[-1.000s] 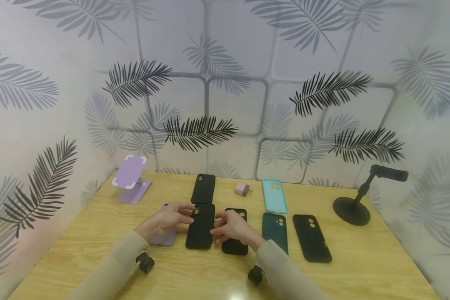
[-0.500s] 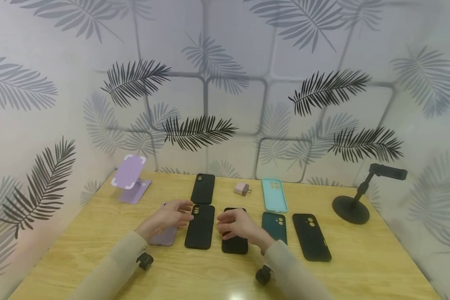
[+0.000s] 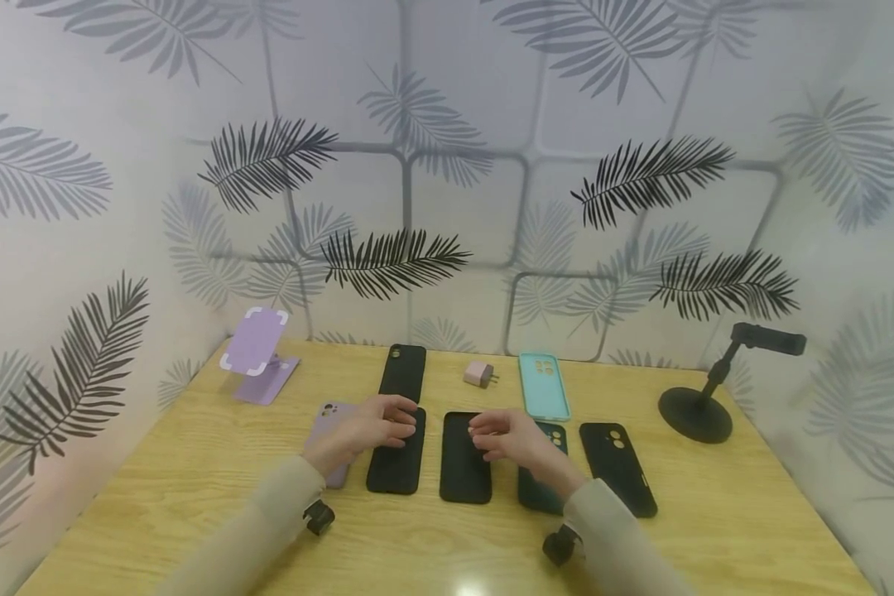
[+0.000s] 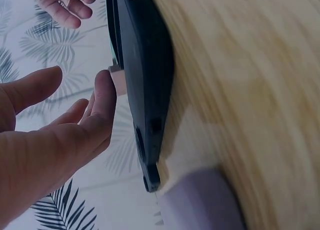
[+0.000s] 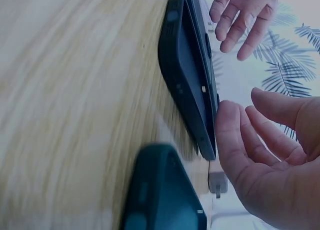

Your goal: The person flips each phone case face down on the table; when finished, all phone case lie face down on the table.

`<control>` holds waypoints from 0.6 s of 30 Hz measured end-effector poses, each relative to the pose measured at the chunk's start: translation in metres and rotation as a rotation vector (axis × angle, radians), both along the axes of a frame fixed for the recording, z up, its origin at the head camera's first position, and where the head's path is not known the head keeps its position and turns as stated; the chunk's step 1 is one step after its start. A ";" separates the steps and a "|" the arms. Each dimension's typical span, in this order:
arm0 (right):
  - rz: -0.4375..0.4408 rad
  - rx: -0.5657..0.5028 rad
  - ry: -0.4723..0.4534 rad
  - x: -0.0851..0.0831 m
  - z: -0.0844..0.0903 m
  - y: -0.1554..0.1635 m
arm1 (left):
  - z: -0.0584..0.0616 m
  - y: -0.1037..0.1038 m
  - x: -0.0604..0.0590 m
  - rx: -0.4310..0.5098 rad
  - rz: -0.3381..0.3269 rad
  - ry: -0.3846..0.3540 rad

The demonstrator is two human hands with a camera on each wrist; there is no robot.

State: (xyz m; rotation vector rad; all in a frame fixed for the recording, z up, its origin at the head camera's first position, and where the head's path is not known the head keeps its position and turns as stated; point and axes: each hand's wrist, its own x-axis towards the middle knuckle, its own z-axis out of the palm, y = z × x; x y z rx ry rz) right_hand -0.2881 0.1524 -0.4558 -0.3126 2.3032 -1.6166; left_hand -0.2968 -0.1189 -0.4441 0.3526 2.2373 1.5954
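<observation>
My left hand (image 3: 365, 430) hovers with loosely bent fingers between a purple phone case (image 3: 329, 412) and a black phone case (image 3: 395, 470). In the left wrist view, thumb and fingers stand apart with nothing between them, beside a black case (image 4: 147, 75). My right hand (image 3: 514, 439) is over the gap between another black phone case (image 3: 462, 472) and a dark teal phone case (image 3: 538, 495), partly covering the teal one. From the right wrist, this hand (image 5: 270, 165) also looks relaxed and holds nothing; its fingertips are near a black case's edge, contact unclear.
Behind lie a black phone case (image 3: 405, 371), a pink charger plug (image 3: 478, 374) and a turquoise phone case (image 3: 544, 387). One more black case (image 3: 618, 472) lies right. A purple phone stand (image 3: 257, 341) is back left, a black stand (image 3: 696, 414) right.
Both hands have shifted right: the left from the purple case toward the middle black case, the right off the neighbouring black case toward the teal one. The cases have stayed in place.
</observation>
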 end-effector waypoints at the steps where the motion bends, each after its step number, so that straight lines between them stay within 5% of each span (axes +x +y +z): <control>1: -0.003 0.004 0.005 0.000 0.000 0.003 | 0.000 0.003 0.001 0.005 -0.004 -0.001; 18: -0.021 0.102 0.046 0.005 -0.001 0.026 | -0.007 0.029 0.001 0.028 -0.038 -0.031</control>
